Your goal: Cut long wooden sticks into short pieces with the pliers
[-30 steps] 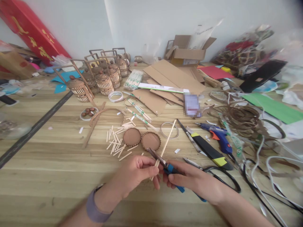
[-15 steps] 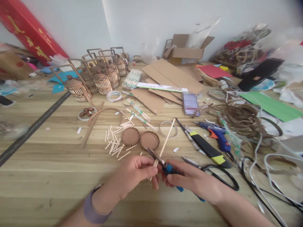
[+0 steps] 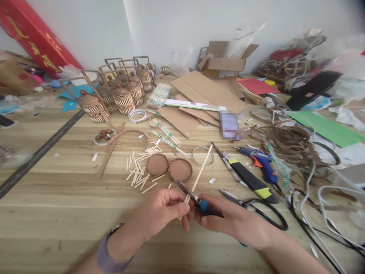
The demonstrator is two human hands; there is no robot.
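My left hand (image 3: 168, 205) pinches the lower part of a thin wooden chopstick (image 3: 203, 167) that slants up and away to the right. A second, shorter stick end shows beside it at my fingertips. In my right hand (image 3: 228, 219) are pliers (image 3: 188, 190) with black-and-blue handles, gripped closed, their dark jaws lying across the chopstick just above my left thumb. Beyond the jaw tips lie two round cardboard discs with ridged rims, the left disc (image 3: 157, 164) touching the right disc (image 3: 180, 169). Many short cut sticks (image 3: 137, 171) are scattered to their left.
Black scissors (image 3: 256, 209), a utility knife (image 3: 252, 179) and a blue glue gun (image 3: 262, 161) lie at right, near cords and coiled brown strips (image 3: 293, 140). Small lidded baskets (image 3: 124, 99) stand at back left. Cardboard sheets (image 3: 205, 91) lie behind.
My right hand has squeezed the plier handles closer together, so less of the blue handle shows below it. The chopstick and my left hand have barely moved.
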